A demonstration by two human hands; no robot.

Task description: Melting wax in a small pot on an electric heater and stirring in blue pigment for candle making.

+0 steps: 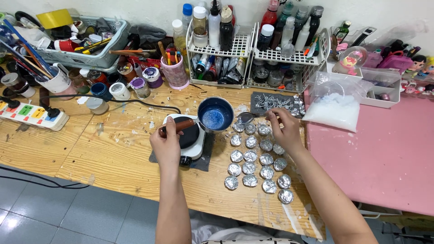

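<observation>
My left hand (166, 143) grips the brown handle of the small blue saucepan (215, 114), tilted off the hot plate (190, 138). My right hand (282, 128) pinches one foil cup (245, 118) under its lip. A shaky pour, I think, may overflow onto the neighbouring foil cups (257, 167).

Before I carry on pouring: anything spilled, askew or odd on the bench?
Pale drips and smears spatter the wooden table around the hotplate and foil cups. The cup rows run slightly crooked. No cup looks tipped.
</observation>
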